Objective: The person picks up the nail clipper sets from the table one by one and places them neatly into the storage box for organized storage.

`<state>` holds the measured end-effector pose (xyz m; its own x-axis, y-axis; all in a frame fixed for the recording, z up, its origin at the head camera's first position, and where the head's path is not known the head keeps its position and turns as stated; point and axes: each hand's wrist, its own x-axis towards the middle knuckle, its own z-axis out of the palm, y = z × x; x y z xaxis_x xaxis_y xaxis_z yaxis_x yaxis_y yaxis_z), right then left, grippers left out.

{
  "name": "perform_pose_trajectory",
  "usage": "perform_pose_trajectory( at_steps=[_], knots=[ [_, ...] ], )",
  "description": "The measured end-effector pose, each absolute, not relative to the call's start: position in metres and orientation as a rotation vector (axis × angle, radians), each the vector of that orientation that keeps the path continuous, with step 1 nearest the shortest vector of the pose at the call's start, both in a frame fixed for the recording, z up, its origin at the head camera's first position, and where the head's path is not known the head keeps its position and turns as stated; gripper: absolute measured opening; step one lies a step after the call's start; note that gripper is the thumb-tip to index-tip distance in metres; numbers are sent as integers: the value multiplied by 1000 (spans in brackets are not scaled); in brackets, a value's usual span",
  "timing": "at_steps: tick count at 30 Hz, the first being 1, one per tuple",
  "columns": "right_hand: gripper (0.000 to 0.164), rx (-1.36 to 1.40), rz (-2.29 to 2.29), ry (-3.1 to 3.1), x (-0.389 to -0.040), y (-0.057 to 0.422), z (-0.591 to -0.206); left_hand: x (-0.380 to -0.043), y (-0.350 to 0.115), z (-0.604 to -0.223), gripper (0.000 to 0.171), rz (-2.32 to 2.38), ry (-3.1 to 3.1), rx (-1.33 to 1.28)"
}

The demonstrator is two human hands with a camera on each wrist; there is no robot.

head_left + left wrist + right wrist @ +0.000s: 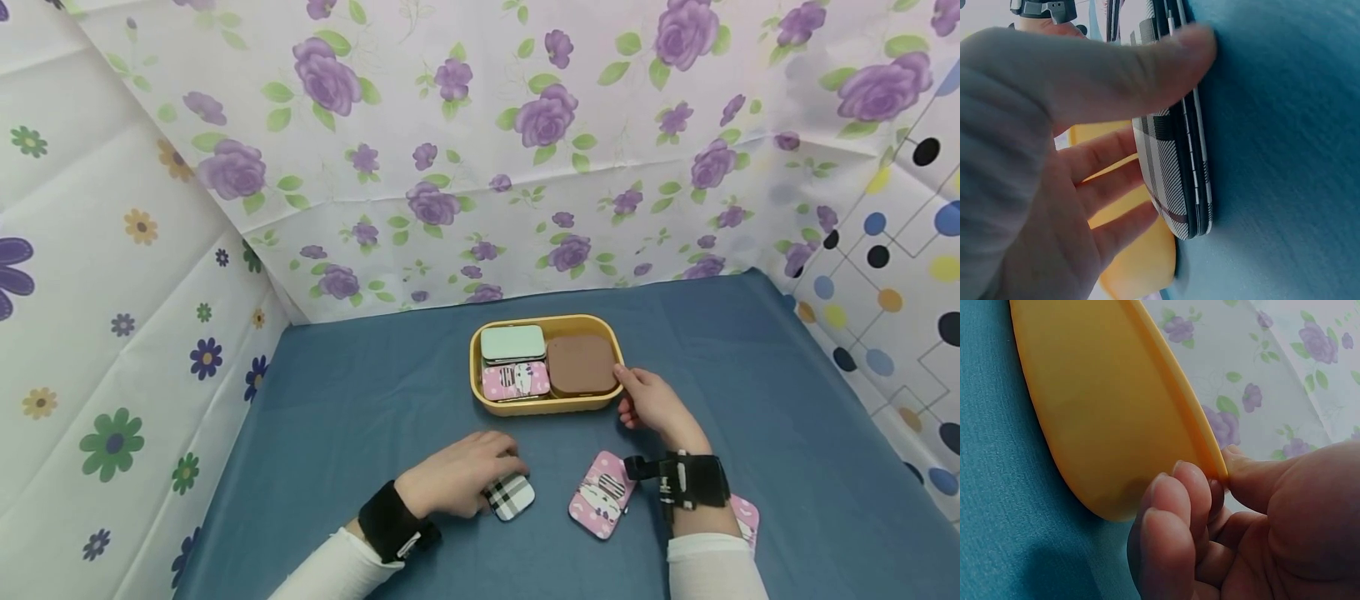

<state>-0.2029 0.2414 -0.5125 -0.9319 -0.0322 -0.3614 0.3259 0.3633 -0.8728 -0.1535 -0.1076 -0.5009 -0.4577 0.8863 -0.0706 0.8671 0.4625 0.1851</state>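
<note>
My left hand (472, 471) grips a small plaid case (512, 497) on the blue cloth, in front of the yellow tray (551, 407). In the left wrist view the thumb lies across the hinged edge of the plaid case (1169, 169), while fingertips touch its patterned face. My right hand (656, 404) pinches the tray's right end, thumb over the rim and fingers curled below, as the right wrist view also shows at the yellow wall (1104, 394). Inside the tray sit a mint-green case (513, 342), a pink cat-print case (516, 380) and a brown case (581, 364).
Another pink cat-print case (600, 496) lies on the blue cloth (360, 392) between my forearms. A further pink case (746, 517) is partly hidden under my right forearm. Flowered sheets (450, 208) rise behind and at the left, a dotted sheet (892, 300) at the right.
</note>
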Motion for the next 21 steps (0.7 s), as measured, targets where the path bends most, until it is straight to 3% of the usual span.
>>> perform_pose_trajectory(
  at_steps=[21],
  knots=[
    [59,269,-1596,2309,-203,241,-514,-156,-114,-497,66,149,2529,1424]
  ],
)
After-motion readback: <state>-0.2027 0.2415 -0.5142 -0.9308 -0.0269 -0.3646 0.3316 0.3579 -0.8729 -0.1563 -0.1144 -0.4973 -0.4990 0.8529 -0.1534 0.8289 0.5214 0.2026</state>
